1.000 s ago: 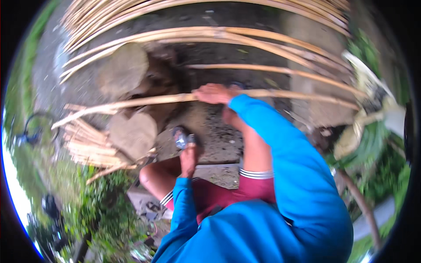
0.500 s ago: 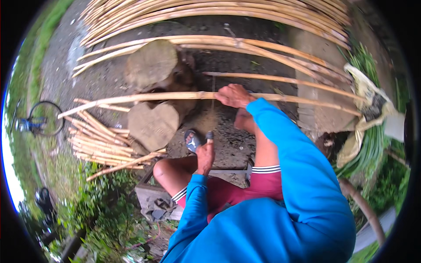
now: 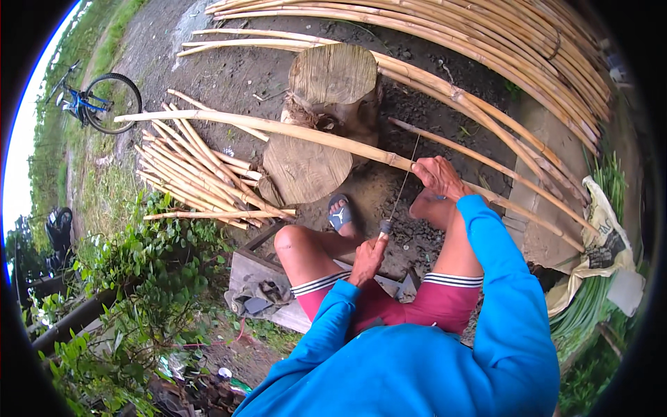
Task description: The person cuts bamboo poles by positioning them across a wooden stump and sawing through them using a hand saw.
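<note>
A long pale cane pole (image 3: 278,128) lies across the cut tree stumps and runs on to the right past my knees. My right hand (image 3: 439,176) is closed around this pole from above. My left hand (image 3: 368,260), low between my knees, grips the dark handle of a thin-bladed tool (image 3: 401,191). Its long blade is seen edge-on, so its exact kind is unclear. The blade crosses the pole just left of my right hand, with its tip beyond the pole. A second pole (image 3: 479,151) lies just beyond.
Two stump tops (image 3: 333,73) (image 3: 309,167) stand ahead. Shorter cut canes (image 3: 194,174) are heaped at the left, and many long poles (image 3: 445,35) lie at the back. A pale sack (image 3: 601,229) is at the right. A bicycle (image 3: 97,104) stands far left.
The view has swung toward the left, so the scene sits farther right. Both hands keep their grips, and the blade still crosses the pole beside my right hand.
</note>
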Available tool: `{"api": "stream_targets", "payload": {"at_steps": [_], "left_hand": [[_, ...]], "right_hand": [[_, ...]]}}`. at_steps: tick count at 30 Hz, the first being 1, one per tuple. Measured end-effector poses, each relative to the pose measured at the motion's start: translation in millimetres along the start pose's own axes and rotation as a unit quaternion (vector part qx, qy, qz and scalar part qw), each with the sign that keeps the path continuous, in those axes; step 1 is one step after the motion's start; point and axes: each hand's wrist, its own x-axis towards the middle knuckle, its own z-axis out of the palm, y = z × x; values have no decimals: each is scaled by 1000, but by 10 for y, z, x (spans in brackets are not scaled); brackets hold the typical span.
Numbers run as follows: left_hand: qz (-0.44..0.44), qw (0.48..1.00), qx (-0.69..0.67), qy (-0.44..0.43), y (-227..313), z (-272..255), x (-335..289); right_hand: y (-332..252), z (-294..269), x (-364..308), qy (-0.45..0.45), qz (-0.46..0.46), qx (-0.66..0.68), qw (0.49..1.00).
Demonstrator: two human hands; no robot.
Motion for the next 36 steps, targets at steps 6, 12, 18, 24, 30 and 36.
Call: {"api": "stream_targets", "payload": {"at_steps": [6, 12, 18, 24, 30, 36], "left_hand": [[-25, 983, -172, -54, -3, 106, -131], [91, 994, 1, 62, 61, -6, -104], [104, 988, -3, 118, 163, -242, -72], [138, 971, -6, 195, 26, -517, 107], [162, 966, 31, 199, 150, -665, 8], [219, 952, 33, 213, 69, -563, 157]], "right_hand": [[52, 75, -18, 3, -7, -24, 1000], [39, 210, 97, -5, -20, -12, 1000], [-372, 335, 454, -33, -51, 44, 997], [-618, 473, 804, -32, -36, 41, 998], [-762, 512, 720, -5, -22, -8, 1000], [-614, 524, 767, -45, -21, -14, 999]]}}
